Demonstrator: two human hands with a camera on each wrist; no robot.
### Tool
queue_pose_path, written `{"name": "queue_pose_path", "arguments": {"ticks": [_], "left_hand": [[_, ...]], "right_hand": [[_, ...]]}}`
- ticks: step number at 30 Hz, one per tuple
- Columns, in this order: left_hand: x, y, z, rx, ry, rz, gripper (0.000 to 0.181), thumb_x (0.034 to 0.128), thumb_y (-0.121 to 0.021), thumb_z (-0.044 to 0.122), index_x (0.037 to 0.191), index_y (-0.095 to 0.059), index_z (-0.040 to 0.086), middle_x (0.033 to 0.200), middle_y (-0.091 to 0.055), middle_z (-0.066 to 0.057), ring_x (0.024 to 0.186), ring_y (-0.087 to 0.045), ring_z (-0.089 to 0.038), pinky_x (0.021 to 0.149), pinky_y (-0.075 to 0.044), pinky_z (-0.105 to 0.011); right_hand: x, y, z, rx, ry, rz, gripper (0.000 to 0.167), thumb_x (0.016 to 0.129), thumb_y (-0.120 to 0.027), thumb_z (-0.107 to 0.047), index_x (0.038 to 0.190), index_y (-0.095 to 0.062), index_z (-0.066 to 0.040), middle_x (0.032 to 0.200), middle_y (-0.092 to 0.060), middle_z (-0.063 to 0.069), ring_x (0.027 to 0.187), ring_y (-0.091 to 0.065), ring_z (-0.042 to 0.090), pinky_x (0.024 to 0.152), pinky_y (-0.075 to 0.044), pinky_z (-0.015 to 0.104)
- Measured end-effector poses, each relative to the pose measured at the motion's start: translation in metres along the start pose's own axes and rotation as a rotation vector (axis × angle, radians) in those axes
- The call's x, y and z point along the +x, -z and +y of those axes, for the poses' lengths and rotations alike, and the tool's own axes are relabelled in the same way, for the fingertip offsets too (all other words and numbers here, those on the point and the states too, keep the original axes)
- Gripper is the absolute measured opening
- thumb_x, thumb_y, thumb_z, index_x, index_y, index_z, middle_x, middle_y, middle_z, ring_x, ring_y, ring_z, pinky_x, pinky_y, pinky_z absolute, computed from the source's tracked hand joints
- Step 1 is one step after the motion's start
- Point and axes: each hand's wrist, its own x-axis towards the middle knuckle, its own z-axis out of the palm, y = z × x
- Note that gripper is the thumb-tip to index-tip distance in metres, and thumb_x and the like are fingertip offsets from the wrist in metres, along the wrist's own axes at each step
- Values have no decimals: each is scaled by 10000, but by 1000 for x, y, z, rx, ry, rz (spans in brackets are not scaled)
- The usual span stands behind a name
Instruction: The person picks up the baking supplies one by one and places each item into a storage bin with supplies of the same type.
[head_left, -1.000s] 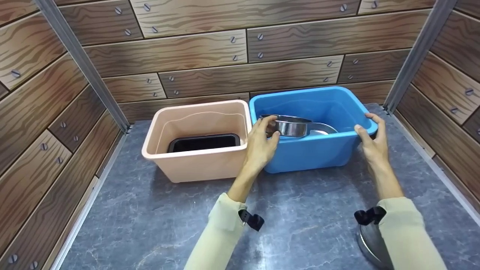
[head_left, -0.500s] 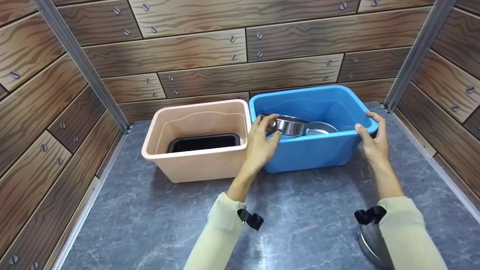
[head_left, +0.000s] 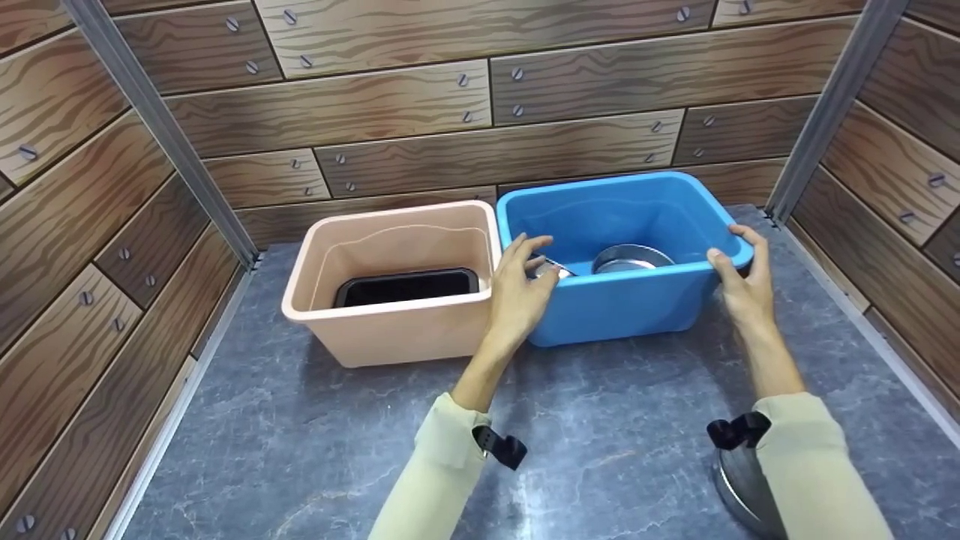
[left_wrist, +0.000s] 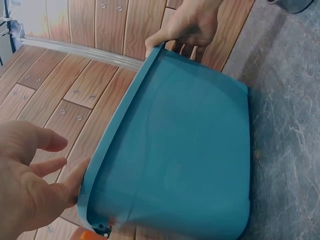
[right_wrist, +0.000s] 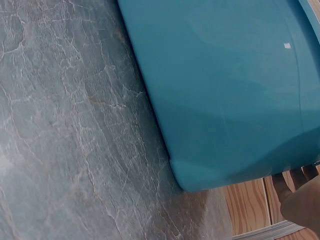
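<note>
My right hand (head_left: 746,289) grips the right end of a blue plastic bin (head_left: 622,307), thumb on the front rim and fingers round the corner. Over the bin's left front corner hovers my left hand (head_left: 523,292), its fingers spread and slightly bent, nothing held between them. Just past those fingers, the edge of a shiny round metal pan (head_left: 556,267) shows low inside the bin, mostly hidden by the front rim. Another round metal pan (head_left: 632,257) lies farther right in there. The left wrist view shows my left hand (left_wrist: 35,180) at the rim, fingers apart.
Left of the blue bin, close beside it, stands a pinkish-beige bin (head_left: 405,330) with a black rectangular tray (head_left: 409,286) inside. A dark round item with a metal rim (head_left: 739,491) lies partly beneath my right sleeve. Wood-patterned walls (head_left: 405,165) enclose the grey marbled table (head_left: 390,435).
The round metal pan in my left hand has tipped and dropped into the blue bin, and my fingers have let go. My right hand keeps its hold on the rim.
</note>
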Motion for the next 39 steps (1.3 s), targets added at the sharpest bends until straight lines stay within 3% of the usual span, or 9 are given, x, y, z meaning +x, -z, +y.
{"name": "queue_pose_path", "arguments": {"ticks": [7, 17, 20, 23, 27, 32, 39], "left_hand": [[-9, 2, 2, -103, -38, -2, 409, 928, -707, 63, 1335, -679, 76, 1593, -432, -178, 1283, -634, -285, 1013, -537, -301], [-23, 1, 8, -167, -91, -49, 388, 951, -711, 109, 1338, -679, 107, 1547, -499, -91, 1242, -647, -232, 964, -568, -336], [-26, 1, 6, -172, -130, -49, 379, 954, -718, 108, 1331, -682, 106, 1497, -549, -60, 1182, -675, -213, 924, -586, -338], [-29, 0, 3, -221, -170, -53, 340, 957, -725, 87, 1295, -699, 116, 1342, -651, -44, 1047, -722, -221, 840, -615, -346], [-34, -6, 2, -288, -224, -110, 267, 968, -715, 63, 1233, -721, 97, 1134, -737, -88, 849, -738, -198, 722, -628, -347], [-42, -18, -3, -219, -279, -186, 237, 975, -728, 132, 1211, -741, 125, 1143, -752, -39, 892, -713, -71, 748, -609, -277], [-53, -33, -13, -159, -275, -286, 278, 977, -743, 181, 1251, -723, 141, 1204, -720, -15, 972, -690, -46, 812, -585, -226]], "right_hand": [[2, -2, 1, 26, 16, -1, 556, 993, -638, -230, 1511, -448, -289, 1564, -338, 73, 1274, -415, 182, 1036, -351, 253], [4, -1, -2, 37, 32, 9, 540, 987, -642, -213, 1492, -467, -290, 1520, -364, 77, 1236, -427, 178, 1003, -358, 232], [3, -1, -2, 29, 23, -3, 552, 989, -640, -225, 1505, -452, -284, 1539, -346, 80, 1245, -420, 181, 1006, -359, 241], [-2, 0, -6, -1, 0, -23, 569, 997, -632, -256, 1526, -426, -291, 1570, -318, 90, 1273, -406, 195, 1012, -354, 263], [-7, 4, -13, -27, -26, -51, 587, 1007, -624, -287, 1547, -396, -298, 1592, -291, 116, 1295, -394, 216, 1004, -353, 274], [-2, 8, -7, -29, -13, -82, 601, 1017, -621, -310, 1562, -367, -304, 1605, -262, 130, 1306, -381, 219, 1001, -354, 264], [3, 10, 1, 44, 13, -123, 611, 1013, -643, -275, 1556, -364, -290, 1596, -247, 143, 1324, -369, 222, 982, -383, 213]]}}
